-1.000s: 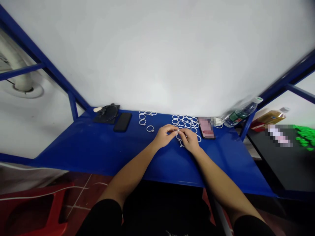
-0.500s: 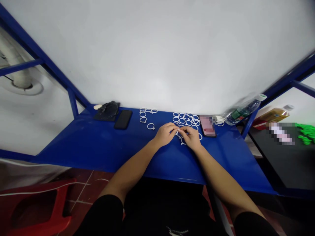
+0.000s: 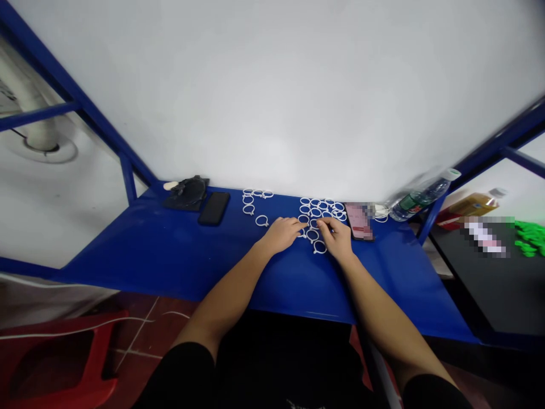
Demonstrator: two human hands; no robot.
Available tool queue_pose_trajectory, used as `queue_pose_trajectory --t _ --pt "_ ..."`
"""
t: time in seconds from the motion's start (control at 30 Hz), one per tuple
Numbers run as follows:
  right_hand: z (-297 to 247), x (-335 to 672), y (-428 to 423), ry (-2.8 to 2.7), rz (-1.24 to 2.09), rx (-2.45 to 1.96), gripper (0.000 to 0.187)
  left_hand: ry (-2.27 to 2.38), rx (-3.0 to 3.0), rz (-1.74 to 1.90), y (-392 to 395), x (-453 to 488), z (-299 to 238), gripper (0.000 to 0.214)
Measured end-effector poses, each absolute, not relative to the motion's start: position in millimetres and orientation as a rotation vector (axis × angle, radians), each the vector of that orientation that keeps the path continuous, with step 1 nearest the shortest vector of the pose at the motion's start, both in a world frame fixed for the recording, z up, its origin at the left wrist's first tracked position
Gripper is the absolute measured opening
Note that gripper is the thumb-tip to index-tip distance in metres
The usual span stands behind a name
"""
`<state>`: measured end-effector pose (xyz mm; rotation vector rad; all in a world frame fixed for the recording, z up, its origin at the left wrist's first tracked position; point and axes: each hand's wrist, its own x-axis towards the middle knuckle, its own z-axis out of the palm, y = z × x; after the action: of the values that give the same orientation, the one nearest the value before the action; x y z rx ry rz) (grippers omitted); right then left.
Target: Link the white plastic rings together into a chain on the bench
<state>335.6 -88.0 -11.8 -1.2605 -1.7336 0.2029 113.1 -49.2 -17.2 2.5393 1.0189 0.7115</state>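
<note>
Several thin white rings [image 3: 312,235], each with a small knob or eyelet, lie in a loose cluster on the blue table. My left hand [image 3: 281,234] rests at the cluster's left side, its fingers stretched over the rings and holding nothing that I can see. Just to the right, my right hand [image 3: 339,238] has its thumb and index finger closed at a white ring [image 3: 315,224], partly hidden by the fingertips. Nearest my body lies another white ring [image 3: 319,247]. A smaller group of white rings [image 3: 248,200] is off to the left, with a single ring [image 3: 261,220] closer to my left hand.
A black phone [image 3: 214,208] and a crumpled black bag [image 3: 187,192] lie on the left of the blue table [image 3: 162,250]. At right are a lit phone [image 3: 360,220], a white cable [image 3: 380,211] and a clear bottle [image 3: 426,196]. Blue frame bars [image 3: 426,218] flank the table.
My hands, joined at the fingertips half a second ago, have come apart. The right hand has shifted slightly right, and more rings show between the hands.
</note>
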Motion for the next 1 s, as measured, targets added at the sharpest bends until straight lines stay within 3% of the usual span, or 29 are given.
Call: queue_pose_trajectory --t 0.07,0.3,0.43,0.6,0.7,0.83,0.93,1.0 --pt "-12 336 -87 -1.738 0.202 -1.266 0.03 1.06 2.488 0.735 -48 112 -20 0.04" --pt "-11 334 -89 -1.775 0.197 -1.25 0.031 1.061 2.392 0.569 -48 108 -23 0.034" --pt "-11 334 -89 -1.798 0.179 -1.246 0.033 1.08 2.379 0.651 -45 109 -23 0.033" --pt "-13 334 -89 -1.825 0.15 -1.239 0.034 1.485 2.326 0.821 -28 75 -16 0.028" --pt "-14 334 -89 -1.839 0.152 -1.232 0.035 1.706 2.226 0.666 -16 40 -16 0.035" --pt "-15 334 -88 -1.864 0.156 -1.219 0.034 1.637 2.131 0.455 -9 20 -21 0.028" --pt "-16 332 -88 -1.903 0.186 -1.208 0.03 1.545 2.12 0.584 -14 33 -20 0.015" --pt "-17 330 -89 -1.933 0.214 -1.195 0.028 1.451 2.147 0.707 -22 50 -14 0.016"
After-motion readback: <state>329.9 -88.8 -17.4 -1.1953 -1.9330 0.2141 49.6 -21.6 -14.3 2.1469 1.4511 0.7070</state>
